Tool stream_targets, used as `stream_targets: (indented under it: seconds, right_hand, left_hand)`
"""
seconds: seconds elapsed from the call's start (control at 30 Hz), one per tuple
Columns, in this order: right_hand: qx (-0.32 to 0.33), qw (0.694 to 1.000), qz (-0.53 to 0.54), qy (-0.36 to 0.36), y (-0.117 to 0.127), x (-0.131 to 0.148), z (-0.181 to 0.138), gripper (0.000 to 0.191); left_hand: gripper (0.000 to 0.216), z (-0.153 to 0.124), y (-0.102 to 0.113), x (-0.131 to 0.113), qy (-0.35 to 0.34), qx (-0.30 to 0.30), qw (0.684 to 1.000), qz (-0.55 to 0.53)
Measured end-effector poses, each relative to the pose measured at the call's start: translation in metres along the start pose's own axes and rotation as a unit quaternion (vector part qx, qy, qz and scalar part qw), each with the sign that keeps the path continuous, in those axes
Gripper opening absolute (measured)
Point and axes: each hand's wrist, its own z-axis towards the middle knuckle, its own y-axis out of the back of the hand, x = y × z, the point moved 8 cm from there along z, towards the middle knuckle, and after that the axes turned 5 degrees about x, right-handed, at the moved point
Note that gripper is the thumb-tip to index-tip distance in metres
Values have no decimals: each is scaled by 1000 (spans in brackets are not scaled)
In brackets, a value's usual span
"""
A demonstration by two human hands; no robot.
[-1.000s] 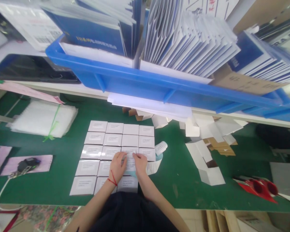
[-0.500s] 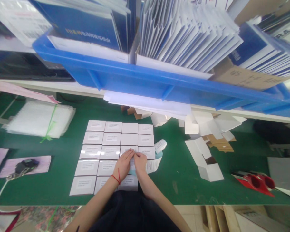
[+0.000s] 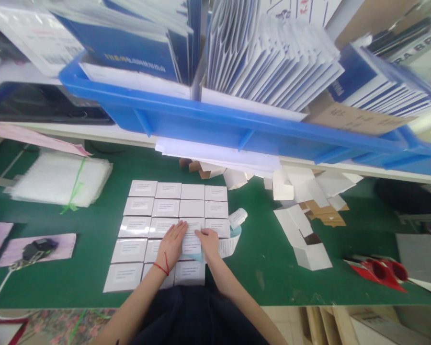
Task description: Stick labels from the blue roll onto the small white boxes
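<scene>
Leftmost: white boxes (image 3: 127, 277) in close-set rows on green table (image 3: 290, 290). Next: left hand (image 3: 171, 242) laid flat, fingers extended, grasping nothing visible, fingertips at the left edge of label strip (image 3: 191, 243). Strip itself over the third column of boxes, between both hands, long axis running away from the body. Just right, about equally near: right hand (image 3: 209, 242), fingertips on strip's right edge; pinching or merely touching, cannot tell. Past right wrist: curled label length (image 3: 229, 246), probably the same strip.
</scene>
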Motion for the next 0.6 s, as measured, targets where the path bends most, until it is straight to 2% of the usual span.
stream_targets:
  seconds: [0.07, 0.13, 0.2, 0.27, 0.3, 0.37, 0.43, 0.5, 0.6]
  right_hand:
    - [58, 995, 75, -41, -6, -12, -7, 22]
    - [147, 974, 142, -102, -15, -26, -21, 20]
    - [218, 953, 154, -141, -19, -36, -36, 23]
    - [234, 951, 147, -135, -14, -38, -43, 26]
    - [229, 954, 154, -119, -11, -35, -43, 28]
    - [207, 957, 187, -82, -5, -24, -37, 33]
    - [190, 959, 204, -45, -1, -6, -27, 33]
    - [183, 962, 204, -10, -2, 14, -14, 31]
    - [170, 958, 232, 19, -6, 39, 6, 30]
  left_hand:
    - [61, -2, 0, 6, 6, 6, 1000, -5]
    - [60, -2, 0, 9, 17, 8, 999, -33]
    - [58, -1, 3, 12, 51, -7, 995, -88]
    - [49, 0, 12, 17, 117, -42, 978, -168]
    - [42, -1, 16, 21, 160, -61, 961, -218]
    - [34, -1, 19, 26, 246, -76, 908, -331]
    - [36, 2, 14, 25, 302, -51, 841, -446]
    - [36, 10, 9, 22, 322, -24, 787, -526]
    - [41, 25, 8, 24, 328, -24, 742, -585]
